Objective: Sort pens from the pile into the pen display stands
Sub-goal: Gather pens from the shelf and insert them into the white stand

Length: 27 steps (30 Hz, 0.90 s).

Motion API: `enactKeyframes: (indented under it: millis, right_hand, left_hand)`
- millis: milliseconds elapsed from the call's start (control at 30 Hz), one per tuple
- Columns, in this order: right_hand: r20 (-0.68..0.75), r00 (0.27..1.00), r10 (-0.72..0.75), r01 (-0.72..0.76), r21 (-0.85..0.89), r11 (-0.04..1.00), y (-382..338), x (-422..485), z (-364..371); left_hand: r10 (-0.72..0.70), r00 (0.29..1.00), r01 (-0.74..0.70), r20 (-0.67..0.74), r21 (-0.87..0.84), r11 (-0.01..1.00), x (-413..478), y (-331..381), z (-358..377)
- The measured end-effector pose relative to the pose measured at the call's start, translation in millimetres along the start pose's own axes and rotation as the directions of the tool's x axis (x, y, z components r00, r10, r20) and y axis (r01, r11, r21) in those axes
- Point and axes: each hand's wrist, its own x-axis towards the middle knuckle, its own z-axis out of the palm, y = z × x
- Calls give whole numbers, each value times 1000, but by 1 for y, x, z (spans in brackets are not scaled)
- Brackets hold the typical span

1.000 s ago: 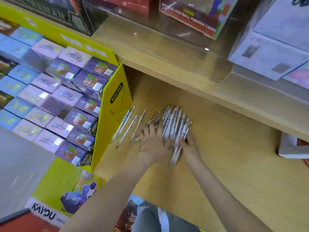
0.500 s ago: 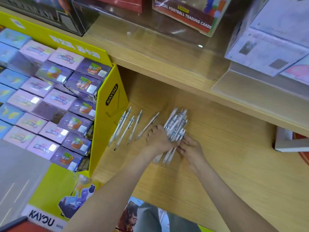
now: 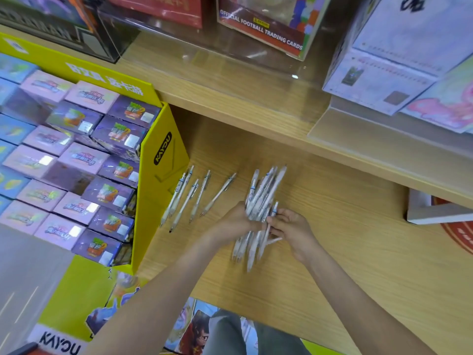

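At shelf (image 3: 358,252) centre, left hand (image 3: 236,220) and right hand (image 3: 291,230) now grip the gathered pen bundle (image 3: 263,193); loose pens (image 3: 189,196) at 9 o'clock remain.

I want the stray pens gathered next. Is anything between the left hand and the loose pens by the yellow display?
Nothing visible: bare shelf lies between the left hand and the loose pens. It and the right hand hold the pen bundle.

The left hand (image 3: 234,219) and right hand (image 3: 291,230) are bare, as are both forearms (image 3: 158,290). Below the hands, plain grey trousers (image 3: 225,334) show, lightly creased.
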Motion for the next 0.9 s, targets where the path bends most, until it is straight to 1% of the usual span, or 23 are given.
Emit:
enactKeyframes:
  millis: [100, 200, 267, 333, 400, 467, 533, 567, 600, 667, 700, 767, 800, 900]
  right_hand:
    - [-27, 1000, 12, -13, -13, 1000, 2, 2, -2]
    - [-63, 998, 6, -10, -60, 998, 1, 5, -1]
    - [-101, 995, -17, 7, -99, 995, -1, 9, -1]
    - [-133, 990, -39, 13, -191, 982, -4, 13, -4]
    - [-152, 985, -87, 24, -376, 926, -7, 14, -6]
    - [-158, 969, -191, 71, -563, 824, -9, 13, -6]
    - [-159, 935, -317, 138, -659, 739, -12, 14, -5]
    - [-160, 926, -343, 162, -652, 740, -15, 12, -1]
    - [-160, 935, -316, 164, -596, 786, -19, 12, 3]
    - [-126, 976, -175, 121, -355, 927, -25, 11, 16]
    - [-86, 989, -120, 97, -233, 968, -27, 13, 21]
    - [-22, 996, -89, 87, -85, 993, -29, 13, 29]
    - [-6, 997, -82, 81, -46, 996, -29, 13, 31]
    - [40, 996, -78, 76, 38, 996, -31, 8, 31]
  left_hand:
    - [2, 1000, -1, 24, -46, 999, 0, 0, 2]
    - [-11, 1000, 11, 6, -23, 1000, 2, 2, 1]
    - [-43, 998, 42, -37, -15, 999, 3, 2, -1]
    - [-66, 994, 62, -85, -45, 997, 1, 5, -4]
    - [-67, 993, 60, -101, -63, 996, -4, 9, -6]
    - [-58, 995, 54, -75, -51, 997, -8, 10, -9]
    - [-62, 995, 58, -83, -49, 997, -11, 9, -11]
    - [-70, 993, 65, -100, -48, 997, -11, 8, -11]
    - [-70, 992, 66, -106, -42, 997, -13, 9, -11]
    - [-73, 994, 72, -81, -19, 997, -16, 10, -13]
    - [-65, 996, 64, -68, -14, 998, -17, 10, -14]
    - [-28, 998, 27, -49, -21, 999, -20, 11, -15]
    - [-3, 999, 2, -34, -24, 1000, -23, 13, -16]
    - [4, 1000, -4, -8, -91, 996, -27, 11, -19]
